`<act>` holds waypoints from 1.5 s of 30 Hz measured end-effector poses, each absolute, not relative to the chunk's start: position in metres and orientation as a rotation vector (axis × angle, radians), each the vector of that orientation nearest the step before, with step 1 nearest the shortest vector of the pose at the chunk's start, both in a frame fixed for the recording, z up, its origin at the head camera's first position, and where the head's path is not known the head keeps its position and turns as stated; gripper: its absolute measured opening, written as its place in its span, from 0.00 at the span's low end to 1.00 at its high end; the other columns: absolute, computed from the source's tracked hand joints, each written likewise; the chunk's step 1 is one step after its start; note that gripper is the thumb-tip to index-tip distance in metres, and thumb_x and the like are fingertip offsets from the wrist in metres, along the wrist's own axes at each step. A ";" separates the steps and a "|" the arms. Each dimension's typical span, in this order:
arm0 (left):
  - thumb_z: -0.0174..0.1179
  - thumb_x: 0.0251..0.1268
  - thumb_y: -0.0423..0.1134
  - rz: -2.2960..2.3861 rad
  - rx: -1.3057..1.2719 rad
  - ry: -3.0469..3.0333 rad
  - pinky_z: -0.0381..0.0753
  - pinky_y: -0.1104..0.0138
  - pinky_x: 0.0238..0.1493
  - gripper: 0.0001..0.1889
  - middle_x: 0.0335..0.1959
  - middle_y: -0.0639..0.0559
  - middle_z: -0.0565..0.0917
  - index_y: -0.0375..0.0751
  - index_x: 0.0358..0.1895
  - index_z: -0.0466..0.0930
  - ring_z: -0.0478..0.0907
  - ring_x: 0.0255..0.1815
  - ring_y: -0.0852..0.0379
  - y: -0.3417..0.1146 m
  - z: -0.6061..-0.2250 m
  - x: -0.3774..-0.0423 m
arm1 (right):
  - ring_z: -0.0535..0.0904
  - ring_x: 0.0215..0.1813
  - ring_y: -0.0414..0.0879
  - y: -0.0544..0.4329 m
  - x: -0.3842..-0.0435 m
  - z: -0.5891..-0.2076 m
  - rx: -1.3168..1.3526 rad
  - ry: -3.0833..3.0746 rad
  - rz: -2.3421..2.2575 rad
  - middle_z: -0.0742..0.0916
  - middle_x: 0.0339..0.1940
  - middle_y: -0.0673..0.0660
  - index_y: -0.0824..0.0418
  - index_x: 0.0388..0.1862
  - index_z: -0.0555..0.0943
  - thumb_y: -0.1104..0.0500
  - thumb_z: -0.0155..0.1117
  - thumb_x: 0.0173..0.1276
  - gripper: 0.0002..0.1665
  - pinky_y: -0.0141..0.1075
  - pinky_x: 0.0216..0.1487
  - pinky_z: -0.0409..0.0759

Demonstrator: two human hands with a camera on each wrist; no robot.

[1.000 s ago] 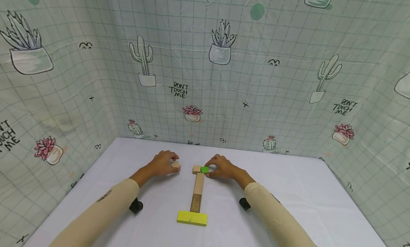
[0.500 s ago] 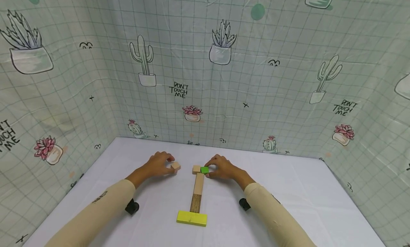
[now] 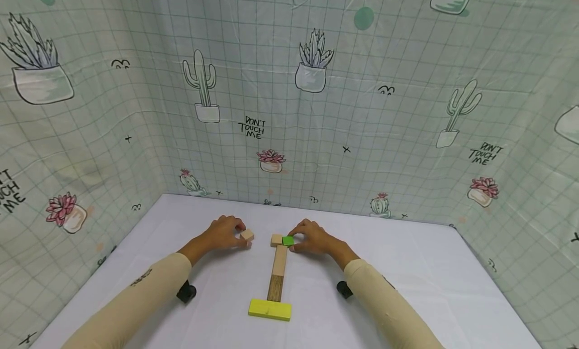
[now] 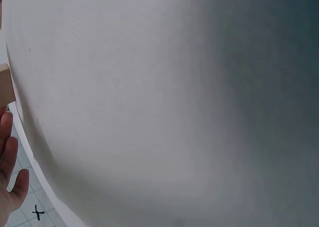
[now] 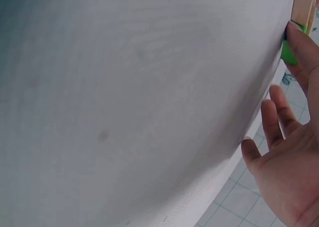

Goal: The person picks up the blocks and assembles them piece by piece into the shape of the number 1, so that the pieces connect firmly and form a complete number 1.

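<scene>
In the head view my left hand (image 3: 225, 233) has its thumb and index finger on either side of a plain wooden cube (image 3: 247, 235). That cube stands turned at an angle, left of the other blocks. My right hand (image 3: 314, 237) pinches a green block (image 3: 288, 241) between thumb and index finger, its other fingers spread in the right wrist view. Against the green block's left side is another plain wooden block (image 3: 276, 240). Below this pair run a light wooden block (image 3: 280, 261) and a darker brown block (image 3: 275, 288), end to end, down to a yellow block (image 3: 270, 310) lying crosswise.
The blocks lie on a white-covered table (image 3: 393, 273). A printed curtain (image 3: 289, 117) with cactus drawings stands behind the table and at both sides. Each forearm carries a small black device, the left one (image 3: 186, 291) and the right one (image 3: 344, 289).
My left thumb and index finger drew back a little to the left, then came in again around the wooden cube, which has turned slightly. The right hand and green block have stayed put.
</scene>
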State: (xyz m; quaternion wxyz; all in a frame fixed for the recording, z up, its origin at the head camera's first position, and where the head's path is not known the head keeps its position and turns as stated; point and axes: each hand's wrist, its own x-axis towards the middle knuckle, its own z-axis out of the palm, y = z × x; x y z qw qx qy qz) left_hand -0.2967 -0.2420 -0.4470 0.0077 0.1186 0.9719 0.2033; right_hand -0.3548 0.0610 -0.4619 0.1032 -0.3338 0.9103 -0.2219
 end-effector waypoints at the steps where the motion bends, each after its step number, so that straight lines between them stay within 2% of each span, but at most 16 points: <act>1: 0.73 0.55 0.55 0.633 0.375 3.039 0.71 0.45 0.55 0.26 0.45 0.50 0.84 0.39 0.49 0.83 0.75 0.49 0.49 -0.242 -0.447 -0.297 | 0.72 0.63 0.55 0.061 -0.355 -0.462 -0.981 2.687 -0.658 0.79 0.58 0.56 0.48 0.55 0.85 0.48 0.74 0.64 0.21 0.56 0.65 0.70; 8: 0.72 0.55 0.56 0.621 0.368 3.028 0.71 0.48 0.53 0.26 0.42 0.52 0.84 0.39 0.48 0.84 0.75 0.46 0.53 -0.240 -0.447 -0.297 | 0.72 0.62 0.55 0.060 -0.355 -0.461 -0.970 2.696 -0.657 0.78 0.57 0.55 0.48 0.55 0.85 0.48 0.74 0.63 0.21 0.55 0.65 0.71; 23: 0.72 0.56 0.51 0.600 0.331 3.068 0.71 0.54 0.46 0.17 0.34 0.55 0.84 0.41 0.39 0.84 0.76 0.38 0.57 -0.241 -0.448 -0.299 | 0.72 0.61 0.52 0.060 -0.355 -0.462 -0.961 2.708 -0.639 0.78 0.56 0.54 0.46 0.55 0.85 0.48 0.74 0.64 0.20 0.54 0.63 0.72; 37: 0.72 0.56 0.49 0.589 0.322 3.081 0.71 0.53 0.46 0.16 0.34 0.55 0.85 0.41 0.40 0.85 0.77 0.38 0.57 -0.241 -0.450 -0.300 | 0.70 0.66 0.56 0.060 -0.354 -0.461 -0.949 2.701 -0.652 0.78 0.58 0.55 0.47 0.56 0.85 0.48 0.73 0.64 0.21 0.56 0.66 0.69; 45: 0.73 0.56 0.49 0.605 0.320 3.078 0.70 0.53 0.46 0.17 0.34 0.55 0.85 0.41 0.41 0.85 0.77 0.39 0.56 -0.242 -0.452 -0.300 | 0.71 0.63 0.55 0.060 -0.354 -0.461 -0.967 2.698 -0.646 0.78 0.57 0.56 0.48 0.56 0.85 0.48 0.73 0.64 0.21 0.55 0.65 0.70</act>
